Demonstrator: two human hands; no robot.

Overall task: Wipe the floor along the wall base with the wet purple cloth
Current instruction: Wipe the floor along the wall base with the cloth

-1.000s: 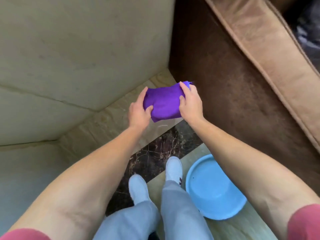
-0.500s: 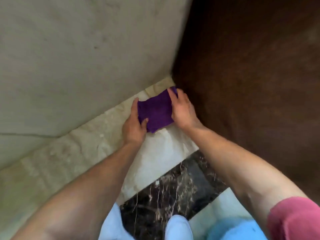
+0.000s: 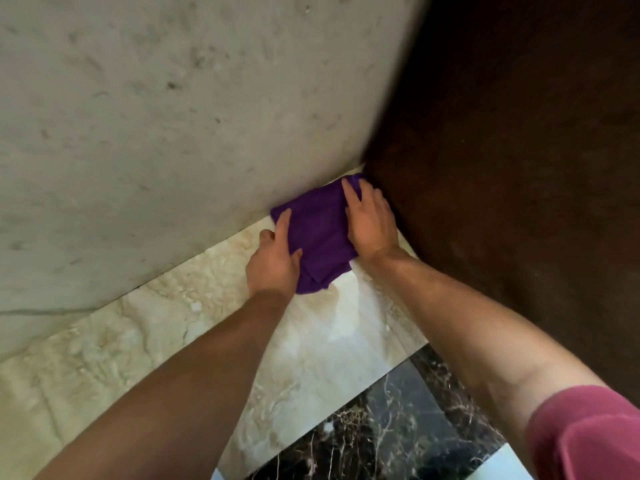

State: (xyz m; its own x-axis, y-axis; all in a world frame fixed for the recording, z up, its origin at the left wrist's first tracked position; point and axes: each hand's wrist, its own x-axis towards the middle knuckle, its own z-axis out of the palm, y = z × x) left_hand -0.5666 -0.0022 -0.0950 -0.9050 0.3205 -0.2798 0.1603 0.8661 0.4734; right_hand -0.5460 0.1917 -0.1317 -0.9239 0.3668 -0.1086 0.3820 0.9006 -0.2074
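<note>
A: Where is the purple cloth (image 3: 320, 233) sitting?

B: It is lying folded on the pale marble floor (image 3: 145, 341), pushed into the corner where the grey wall (image 3: 173, 116) is meeting the dark brown surface (image 3: 519, 168). Its far edge is touching the wall base; its right end is running up against the brown surface.

A: And the left hand (image 3: 273, 263)?

B: It is pressing on the cloth's left side — index finger stretched out along the cloth's edge toward the wall, thumb lying on top of the fabric, so the edge is sitting between thumb and finger. The other fingers are curling down at the floor side; whether they are tucked under the cloth, I cannot tell.

A: The right hand (image 3: 372, 220)?

B: Spread flat, palm down on the cloth's right half, fingers loosely apart and pointing into the corner. It is bearing on the fabric rather than gripping it, with its outer edge just beside the brown surface.

A: Anything on the floor near the cloth?

B: A faint sheen is showing on the pale tile just in front of the cloth's near corner — wet or only glare, I cannot tell. Nearer the person, a band of black veined marble (image 3: 398, 427) is crossing the floor.

A: Clothing?

B: A pinkish-red sleeve (image 3: 588, 434) is covering the right upper arm; both forearms are bare.
</note>
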